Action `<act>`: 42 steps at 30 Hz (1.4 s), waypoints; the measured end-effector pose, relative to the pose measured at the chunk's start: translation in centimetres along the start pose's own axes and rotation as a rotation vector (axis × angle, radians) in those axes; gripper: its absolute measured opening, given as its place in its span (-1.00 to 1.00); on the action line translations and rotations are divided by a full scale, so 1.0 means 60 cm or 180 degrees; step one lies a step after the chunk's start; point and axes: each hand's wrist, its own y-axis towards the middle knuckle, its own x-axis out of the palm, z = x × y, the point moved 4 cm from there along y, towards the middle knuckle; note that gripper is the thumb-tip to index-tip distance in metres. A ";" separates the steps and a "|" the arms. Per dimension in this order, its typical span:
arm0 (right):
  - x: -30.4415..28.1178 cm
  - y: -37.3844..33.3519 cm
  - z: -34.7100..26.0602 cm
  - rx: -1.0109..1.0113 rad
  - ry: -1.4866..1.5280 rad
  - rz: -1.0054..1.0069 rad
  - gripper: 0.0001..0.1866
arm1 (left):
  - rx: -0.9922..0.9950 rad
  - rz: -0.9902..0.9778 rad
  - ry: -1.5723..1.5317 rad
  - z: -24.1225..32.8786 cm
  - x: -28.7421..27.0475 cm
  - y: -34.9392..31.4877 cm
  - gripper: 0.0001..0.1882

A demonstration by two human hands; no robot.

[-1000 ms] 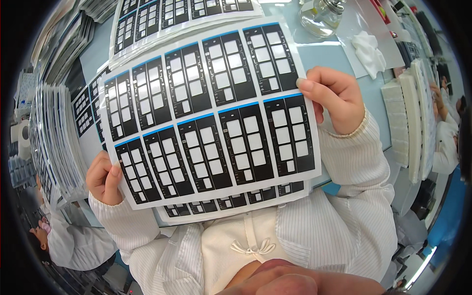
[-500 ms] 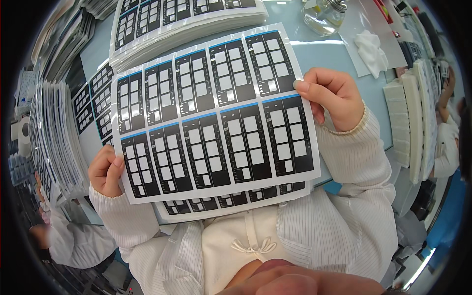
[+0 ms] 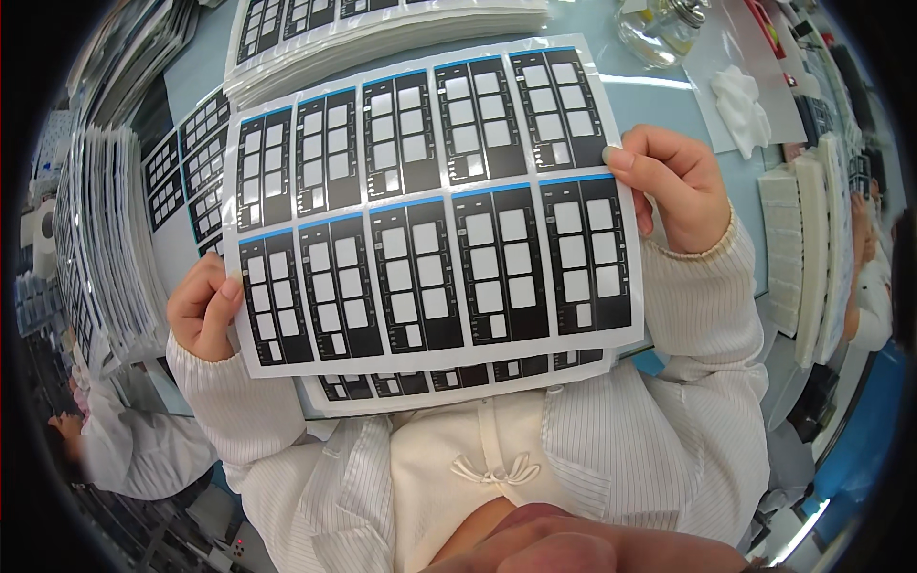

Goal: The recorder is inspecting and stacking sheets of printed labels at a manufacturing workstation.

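A printed sheet (image 3: 449, 191) is stretched out between my hands, tilted up toward me. It bears two rows of black panels with white windows and blue top edges. My left hand (image 3: 206, 304) pinches its left edge, thumb on the front. With thumb and bent fingers, my right hand (image 3: 674, 186) grips the right edge, higher up. Beneath it, nearer my body, more printed sheets (image 3: 458, 384) of the same kind show along their lower edge; the rest of them is hidden. The fingertips behind the held sheet are out of sight.
Beyond the held sheet lies a thick stack of sheets (image 3: 401, 36). Tall piles of sheets (image 3: 113, 248) stand at left. A glass bottle with a metal top (image 3: 664, 29) and a crumpled white tissue (image 3: 740, 110) are at far right. White stacked strips (image 3: 781, 253) line the right edge.
The sheet now lies a little flatter and farther right in view, its lower edge slightly higher. Both hands keep hold of it; my right hand appears shifted right.
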 end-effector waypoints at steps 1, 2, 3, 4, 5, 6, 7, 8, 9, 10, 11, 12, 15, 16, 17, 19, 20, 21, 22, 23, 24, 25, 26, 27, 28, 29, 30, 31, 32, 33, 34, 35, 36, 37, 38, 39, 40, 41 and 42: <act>0.001 -0.001 0.000 0.0002 0.0002 -0.0028 -0.77 | -0.0042 -0.0022 -0.0009 0.000 0.000 -0.001 -0.79; 0.002 -0.001 0.000 0.0016 -0.0018 -0.0011 -0.77 | 0.0019 0.0045 -0.0054 -0.002 0.004 0.001 -0.78; 0.002 0.001 0.001 0.0029 -0.0039 0.0007 -0.77 | 0.0000 0.0061 -0.0053 -0.005 0.004 0.001 -0.78; 0.001 0.003 0.005 0.0032 0.0032 -0.0009 -0.77 | -0.0080 0.0021 -0.0067 -0.009 0.004 0.000 -0.79; 0.000 0.002 0.005 0.0031 0.0034 -0.0030 -0.77 | -0.0152 -0.0017 -0.0075 -0.011 0.002 -0.001 -0.79; 0.000 0.002 0.004 0.0008 -0.0064 -0.0060 -0.79 | -0.0112 -0.0055 -0.0112 -0.015 0.000 -0.002 -0.80; 0.000 0.001 0.004 -0.0014 -0.0162 -0.0091 -0.80 | -0.0125 -0.0039 -0.0106 -0.015 -0.001 -0.002 -0.80; -0.001 0.001 0.002 0.0016 -0.0170 -0.0095 -0.80 | -0.0105 -0.0060 -0.0123 -0.012 0.000 -0.002 -0.80; -0.001 0.001 0.000 0.0015 -0.0168 -0.0117 -0.80 | -0.0087 -0.0081 -0.0139 -0.009 0.002 -0.002 -0.80; -0.002 0.001 -0.001 -0.0015 -0.0206 -0.0098 -0.80 | -0.0039 -0.0054 -0.0157 -0.005 0.004 0.000 -0.80; -0.001 0.001 -0.002 -0.0048 -0.0240 -0.0093 -0.80 | -0.0060 -0.0025 -0.0143 -0.005 0.004 -0.001 -0.80; 0.001 0.002 -0.002 -0.0012 -0.0132 -0.0083 -0.79 | -0.0093 -0.0025 -0.0147 -0.006 0.004 -0.002 -0.79; -0.002 0.001 -0.002 -0.0094 -0.0083 -0.0004 -0.78 | -0.0144 0.0023 -0.0120 -0.004 0.005 0.001 -0.79; -0.003 0.000 -0.002 -0.0038 -0.0056 0.0035 -0.78 | -0.0118 -0.0040 -0.0082 -0.002 0.006 0.003 -0.79; -0.003 0.000 -0.002 -0.0044 -0.0049 0.0002 -0.78 | -0.0096 -0.0097 -0.0040 0.002 0.007 0.002 -0.79; -0.003 -0.002 -0.005 -0.0147 -0.0011 -0.0009 -0.78 | -0.0093 -0.0071 -0.0029 0.011 0.007 -0.001 -0.79; 0.000 -0.001 -0.004 -0.0085 -0.0102 0.0019 -0.80 | -0.0121 -0.0105 -0.0045 0.010 0.009 0.001 -0.78; 0.001 0.001 -0.002 -0.0073 -0.0098 -0.0003 -0.80 | -0.0147 -0.0140 -0.0063 0.007 0.009 0.002 -0.78; 0.000 0.004 0.001 -0.0065 -0.0144 0.0006 -0.80 | -0.0114 -0.0166 -0.0047 0.002 0.008 0.003 -0.78; -0.001 0.002 0.001 -0.0075 -0.0190 0.0020 -0.80 | -0.0121 -0.0153 -0.0038 0.003 0.006 0.001 -0.78; 0.000 0.001 0.001 -0.0078 -0.0185 0.0004 -0.80 | -0.0128 -0.0176 -0.0059 0.004 0.006 0.000 -0.78; 0.000 0.000 0.000 -0.0078 -0.0173 0.0046 -0.80 | -0.0138 -0.0201 -0.0081 0.004 0.006 -0.002 -0.78; 0.000 0.000 -0.001 -0.0084 -0.0163 0.0086 -0.80 | -0.0145 -0.0185 -0.0073 0.004 0.006 -0.002 -0.78; -0.001 0.000 0.000 -0.0087 -0.0159 0.0067 -0.80 | -0.0121 -0.0205 -0.0114 0.005 0.006 -0.002 -0.79; -0.003 0.001 0.001 -0.0109 -0.0165 0.0087 -0.79 | -0.0099 -0.0226 -0.0155 0.006 0.006 -0.002 -0.79; -0.005 0.001 0.001 -0.0132 -0.0171 0.0108 -0.78 | -0.0109 -0.0212 -0.0149 0.007 0.005 -0.001 -0.79; -0.005 0.002 0.002 -0.0132 -0.0168 0.0091 -0.78 | -0.0122 -0.0268 -0.0186 0.007 0.006 0.000 -0.80; -0.005 0.002 0.001 -0.0170 -0.0192 0.0131 -0.78 | -0.0136 -0.0324 -0.0223 0.007 0.006 0.000 -0.80; -0.005 0.003 0.002 -0.0210 -0.0213 0.0168 -0.78 | -0.0148 -0.0310 -0.0213 0.006 0.005 0.001 -0.80; -0.006 0.004 0.002 -0.0250 -0.0233 0.0205 -0.79 | -0.0182 -0.0382 -0.0232 0.005 0.004 0.001 -0.80; -0.006 0.004 0.004 -0.0211 -0.0125 0.0199 -0.79 | -0.0216 -0.0455 -0.0251 0.003 0.004 0.002 -0.80; -0.007 0.004 0.004 -0.0212 -0.0119 0.0175 -0.79 | -0.0230 -0.0437 -0.0243 0.003 0.003 0.001 -0.80; -0.008 0.004 0.004 -0.0224 -0.0142 0.0178 -0.80 | -0.0278 -0.0452 -0.0311 0.002 0.004 -0.001 -0.80; -0.008 0.004 0.004 -0.0236 -0.0163 0.0182 -0.81 | -0.0325 -0.0467 -0.0377 0.001 0.003 -0.002 -0.80; -0.007 0.005 0.004 -0.0234 -0.0064 0.0199 -0.81 | -0.0331 -0.0457 -0.0373 -0.004 0.002 -0.001 -0.80; -0.006 0.005 0.004 -0.0237 -0.0062 0.0187 -0.81 | -0.0291 -0.0506 -0.0438 -0.008 0.003 -0.001 -0.79; -0.007 0.004 0.003 -0.0251 -0.0090 0.0187 -0.81 | -0.0249 -0.0555 -0.0503 -0.010 0.003 -0.001 -0.79; -0.008 0.005 0.003 -0.0265 -0.0120 0.0189 -0.82 | -0.0252 -0.0547 -0.0500 -0.009 0.003 -0.002 -0.79; -0.008 0.005 0.004 -0.0269 -0.0120 0.0180 -0.82 | -0.0264 -0.0564 -0.0521 -0.008 0.005 -0.002 -0.79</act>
